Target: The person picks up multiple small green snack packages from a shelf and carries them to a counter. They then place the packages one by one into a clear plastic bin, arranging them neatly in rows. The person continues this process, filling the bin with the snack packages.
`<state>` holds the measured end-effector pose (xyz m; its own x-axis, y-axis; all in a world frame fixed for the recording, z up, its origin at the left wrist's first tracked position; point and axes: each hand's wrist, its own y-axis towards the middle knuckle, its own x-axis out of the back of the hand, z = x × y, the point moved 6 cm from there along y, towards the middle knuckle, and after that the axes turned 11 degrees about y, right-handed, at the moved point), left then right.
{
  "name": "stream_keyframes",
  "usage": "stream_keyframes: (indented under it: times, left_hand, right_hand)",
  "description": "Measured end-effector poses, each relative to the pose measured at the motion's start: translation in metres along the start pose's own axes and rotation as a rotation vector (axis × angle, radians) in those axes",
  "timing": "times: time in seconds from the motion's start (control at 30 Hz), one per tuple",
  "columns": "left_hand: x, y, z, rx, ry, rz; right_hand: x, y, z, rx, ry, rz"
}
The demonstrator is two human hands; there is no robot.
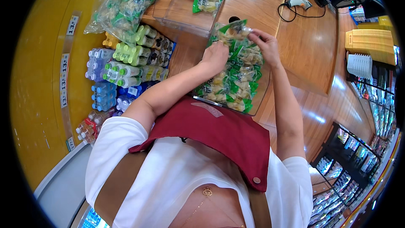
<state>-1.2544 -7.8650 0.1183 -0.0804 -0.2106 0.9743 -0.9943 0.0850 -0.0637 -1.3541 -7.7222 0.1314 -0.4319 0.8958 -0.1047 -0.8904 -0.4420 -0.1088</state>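
A clear plastic box (262, 95) in front of me holds rows of small green-and-clear snack packets (236, 78) with pale yellowish pieces inside. At its far end, my right hand (266, 47) pinches the right end of one snack packet (234, 30), which lies tilted over the others. My left hand (216, 55) is closed at the box's left side, its curled fingers down among the packets. Whatever those fingers hold is hidden.
Beyond the box, a second clear box (185, 14) sits beside a large clear bag of similar packets (126, 6). Shrink-wrapped bottles (135, 55) are stacked left. A scanner (300, 3) with a black cable lies on the wooden counter (306, 46). Yellow baskets (371, 44) stand far right.
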Motion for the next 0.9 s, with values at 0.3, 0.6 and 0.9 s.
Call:
stream_keyframes:
  times: [0.3, 0.6, 0.9]
  left_hand:
    - [0.006, -0.018, -0.009, -0.035, 0.144, 0.137]
    - [0.008, -0.021, -0.010, -0.062, 0.154, 0.158]
    - [0.099, 0.063, 0.122, 0.349, -0.294, -0.129]
  right_hand:
    - [-0.030, 0.002, 0.020, 0.082, -0.793, 0.131]
    - [-0.058, 0.006, 0.007, 0.029, -1.242, 0.367]
    - [-0.084, -0.026, 0.011, 0.413, -1.369, 0.339]
